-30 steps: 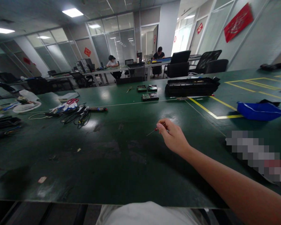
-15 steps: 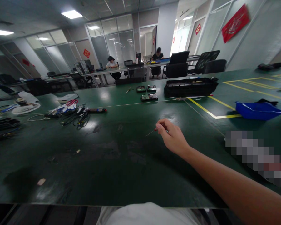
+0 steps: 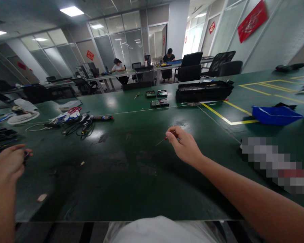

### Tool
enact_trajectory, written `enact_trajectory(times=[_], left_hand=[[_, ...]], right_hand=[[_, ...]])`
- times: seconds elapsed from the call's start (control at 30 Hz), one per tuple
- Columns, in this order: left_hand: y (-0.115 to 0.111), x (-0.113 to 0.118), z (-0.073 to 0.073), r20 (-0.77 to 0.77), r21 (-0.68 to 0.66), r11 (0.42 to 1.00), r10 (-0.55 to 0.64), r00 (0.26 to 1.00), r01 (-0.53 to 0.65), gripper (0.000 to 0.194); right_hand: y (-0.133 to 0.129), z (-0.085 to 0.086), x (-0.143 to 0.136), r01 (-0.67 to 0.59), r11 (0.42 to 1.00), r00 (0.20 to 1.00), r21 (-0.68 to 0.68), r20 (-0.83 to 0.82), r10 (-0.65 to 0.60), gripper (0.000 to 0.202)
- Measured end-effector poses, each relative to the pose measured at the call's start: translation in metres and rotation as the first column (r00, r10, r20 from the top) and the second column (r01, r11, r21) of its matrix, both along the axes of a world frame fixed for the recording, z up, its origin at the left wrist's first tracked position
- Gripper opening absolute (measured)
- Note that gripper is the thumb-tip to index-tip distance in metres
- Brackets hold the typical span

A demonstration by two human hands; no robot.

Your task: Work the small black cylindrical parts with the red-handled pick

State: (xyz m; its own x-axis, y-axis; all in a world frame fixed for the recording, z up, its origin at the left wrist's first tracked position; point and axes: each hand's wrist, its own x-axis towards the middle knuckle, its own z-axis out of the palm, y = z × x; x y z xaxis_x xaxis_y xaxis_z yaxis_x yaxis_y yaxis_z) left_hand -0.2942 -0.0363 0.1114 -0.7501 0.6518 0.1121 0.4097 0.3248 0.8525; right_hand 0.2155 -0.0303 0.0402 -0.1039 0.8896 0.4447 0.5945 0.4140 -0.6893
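In the head view my right hand [image 3: 183, 143] is closed round the red handle of a thin screwdriver [image 3: 160, 141], whose shaft points left and down above the green table [image 3: 111, 189]. My left hand [image 3: 8, 163] is at the left edge, its fingers curled round a small dark object [image 3: 26, 155], mostly hidden and too small to name. Below that hand, small pale scraps lie on the tabletop, one of them a beige piece [image 3: 42, 197].
Hard drives [image 3: 160, 103] and a long black plastic housing [image 3: 204, 91] stand at the far side. A blue tray [image 3: 277, 115] is at right. Tangled cables [image 3: 83, 125] and a white fan part [image 3: 23, 117] lie at left. Two people sit at a distant desk.
My left hand has come into view from the left edge with a small dark object in its fingers. My right hand still holds the screwdriver in nearly the same place.
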Motion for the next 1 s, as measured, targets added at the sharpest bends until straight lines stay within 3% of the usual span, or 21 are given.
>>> enact_trajectory(times=[0.07, 0.13, 0.27, 0.3, 0.4, 0.47, 0.53, 0.67, 0.83, 1.0], left_hand=[[0.018, 0.023, -0.005, 0.157, 0.105, 0.991, -0.095, 0.983, 0.079, 0.025], [0.030, 0.061, -0.007, 0.294, 0.210, 0.944, -0.308, 0.905, 0.253, 0.035], [0.038, 0.162, -0.015, 0.458, 0.394, 0.734, -0.679, 0.574, 0.553, 0.037], [0.038, 0.188, -0.020, 0.489, 0.408, 0.702, -0.708, 0.510, 0.584, 0.036], [0.034, 0.255, -0.040, 0.488, 0.437, 0.510, -0.826, 0.281, 0.741, 0.032], [0.029, 0.289, -0.056, 0.400, 0.354, 0.381, -0.887, 0.229, 0.854, 0.052], [0.023, 0.313, -0.071, 0.296, 0.199, 0.336, -0.916, 0.270, 0.920, 0.060], [0.013, 0.330, -0.092, 0.105, 0.075, 0.352, -0.933, 0.344, 0.933, 0.048], [0.016, 0.316, -0.101, -0.004, 0.082, 0.302, -0.953, 0.303, 0.950, 0.037], [0.023, 0.306, -0.107, -0.051, 0.140, 0.289, -0.953, 0.299, 0.947, 0.041]], right_hand=[[0.000, 0.000, 0.000, 0.006, 1.000, 1.000, -0.002, -0.011, -0.006, 0.024], [-0.001, 0.001, 0.000, 0.013, 1.000, 1.000, -0.001, -0.029, -0.013, 0.026], [-0.003, 0.003, 0.002, 0.019, 0.999, 0.996, 0.032, -0.086, -0.016, 0.024], [-0.003, 0.003, 0.003, 0.024, 0.999, 0.994, 0.048, -0.104, -0.019, 0.024], [-0.003, 0.002, 0.005, 0.058, 0.993, 0.986, 0.102, -0.163, -0.041, 0.022], [-0.002, 0.002, 0.007, 0.080, 0.988, 0.978, 0.130, -0.201, -0.053, 0.022], [-0.002, 0.002, 0.008, 0.101, 0.983, 0.969, 0.152, -0.240, -0.062, 0.023], [-0.007, 0.004, 0.008, 0.123, 0.971, 0.950, 0.205, -0.309, -0.055, 0.020], [-0.016, 0.004, 0.006, 0.052, 0.976, 0.966, 0.209, -0.258, 0.004, 0.021], [-0.012, -0.001, 0.004, -0.036, 0.987, 0.988, 0.157, -0.143, 0.059, 0.017]])
